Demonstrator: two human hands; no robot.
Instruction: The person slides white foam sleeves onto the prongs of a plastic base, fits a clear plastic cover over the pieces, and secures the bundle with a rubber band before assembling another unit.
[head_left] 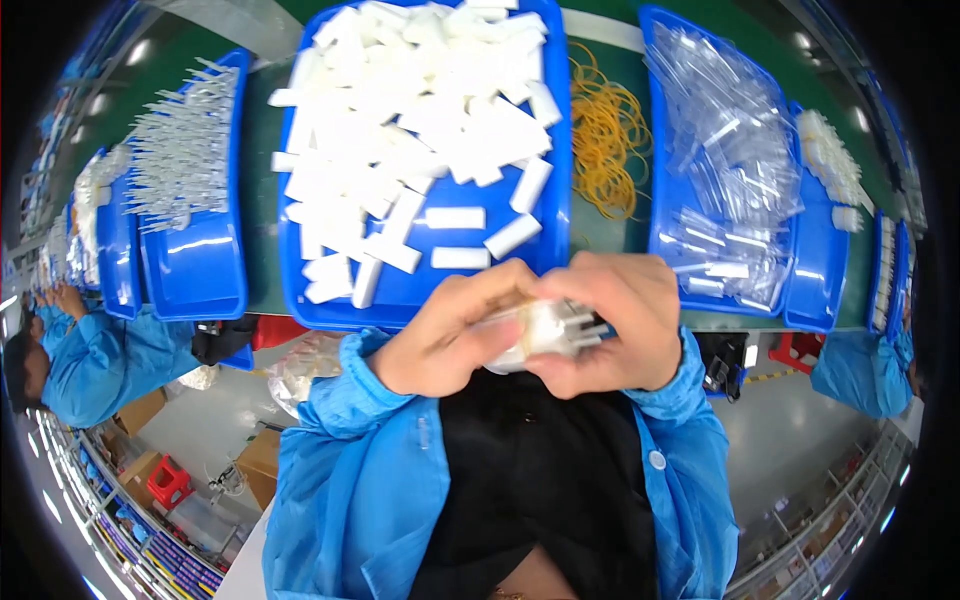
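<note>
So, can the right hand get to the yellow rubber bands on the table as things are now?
Probably yes, but not at once. The rubber bands lie uncovered on the green table between two blue trays, just beyond the right hand. That hand, with the left hand, is gripping a small white bundle, so it is occupied.

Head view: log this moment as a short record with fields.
left hand: grips a small white bundle
right hand: grips the same bundle from the other side
middle tray: blue, loose white flat pieces
right tray: blue, clear plastic bags
left tray: blue, clear slender parts
rubber bands: yellow pile on green table
</note>
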